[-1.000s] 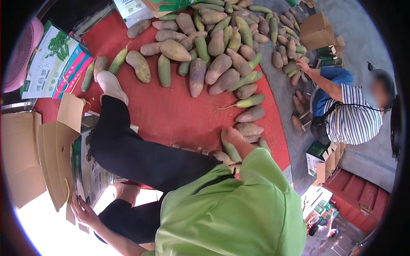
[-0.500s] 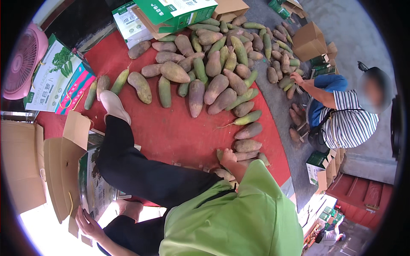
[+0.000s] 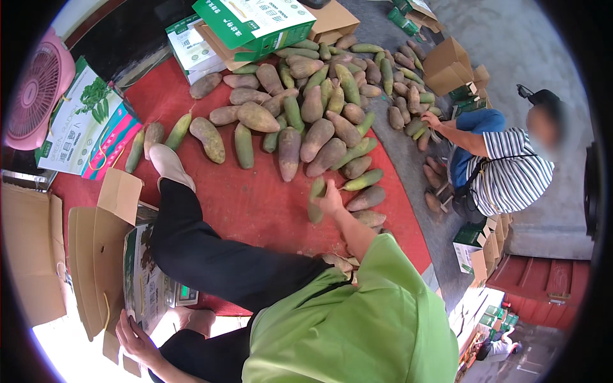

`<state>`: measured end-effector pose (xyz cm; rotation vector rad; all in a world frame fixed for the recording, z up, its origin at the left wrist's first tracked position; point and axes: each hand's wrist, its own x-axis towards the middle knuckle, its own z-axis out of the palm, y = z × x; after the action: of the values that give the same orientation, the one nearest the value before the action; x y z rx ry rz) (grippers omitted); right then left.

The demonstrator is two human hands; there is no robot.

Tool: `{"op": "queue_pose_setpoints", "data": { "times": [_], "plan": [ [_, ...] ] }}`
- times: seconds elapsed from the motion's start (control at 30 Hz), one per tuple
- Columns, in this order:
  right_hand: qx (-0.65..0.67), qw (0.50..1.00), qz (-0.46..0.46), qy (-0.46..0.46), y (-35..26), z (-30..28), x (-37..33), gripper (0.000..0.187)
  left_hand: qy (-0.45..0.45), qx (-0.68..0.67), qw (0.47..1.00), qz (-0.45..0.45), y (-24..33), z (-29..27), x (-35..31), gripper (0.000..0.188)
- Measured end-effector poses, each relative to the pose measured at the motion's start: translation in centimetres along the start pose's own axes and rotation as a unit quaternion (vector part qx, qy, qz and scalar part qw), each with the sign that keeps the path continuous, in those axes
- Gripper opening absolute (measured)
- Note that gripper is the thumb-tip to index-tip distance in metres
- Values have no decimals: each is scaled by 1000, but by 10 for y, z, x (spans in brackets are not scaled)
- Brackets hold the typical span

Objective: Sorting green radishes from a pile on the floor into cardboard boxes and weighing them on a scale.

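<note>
My right hand [image 3: 331,198] is closed around a green radish [image 3: 316,200], held upright over the red mat [image 3: 249,207]. Just beyond it spreads a heap of radishes [image 3: 319,137], some green, others brownish-purple with what looks like soil. A row of several more radishes [image 3: 367,198] lies along the mat to the right of this hand. At the lower left, my left hand [image 3: 137,345] rests with its fingers stretched against the near side of an open carton [image 3: 137,274]. That carton's flaps stand up, and its inside is mostly hidden. Beside it shows a scale [image 3: 186,293] with a lit green display.
A pink fan [image 3: 38,92] and a printed carton [image 3: 83,121] stand at the left. More cartons [image 3: 268,29] are behind the heap. At the right, a crouching person in a striped shirt [image 3: 511,172] reaches into the radishes. My outstretched leg [image 3: 223,249] crosses the mat.
My right hand has lifted the green radish from the near end of the row and carried it away from me and slightly left. My left hand stays by the carton.
</note>
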<state>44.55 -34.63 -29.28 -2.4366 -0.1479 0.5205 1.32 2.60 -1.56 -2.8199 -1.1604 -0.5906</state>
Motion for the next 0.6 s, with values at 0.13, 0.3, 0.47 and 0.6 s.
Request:
{"op": "queue_pose_setpoints", "data": {
  "times": [0.13, 0.3, 0.47, 0.6],
  "plan": [
    [146, 982, -34, 113, -39, -36, 37, 60, -15, -12, 1000, -10, 3, -4, 2, 24],
    [333, 893, -104, 283, -104, -111, 52, 51, -29, -15, 999, 0, 14, -2, 12, 25],
    [337, 881, -166, 288, -162, -128, 67, 55, -26, -2, 999, -26, 9, -10, -1, 26],
    [374, 883, -211, 188, -205, -123, 59, 60, -40, -20, 999, -30, 17, -9, 10, 27]
  ]
}}
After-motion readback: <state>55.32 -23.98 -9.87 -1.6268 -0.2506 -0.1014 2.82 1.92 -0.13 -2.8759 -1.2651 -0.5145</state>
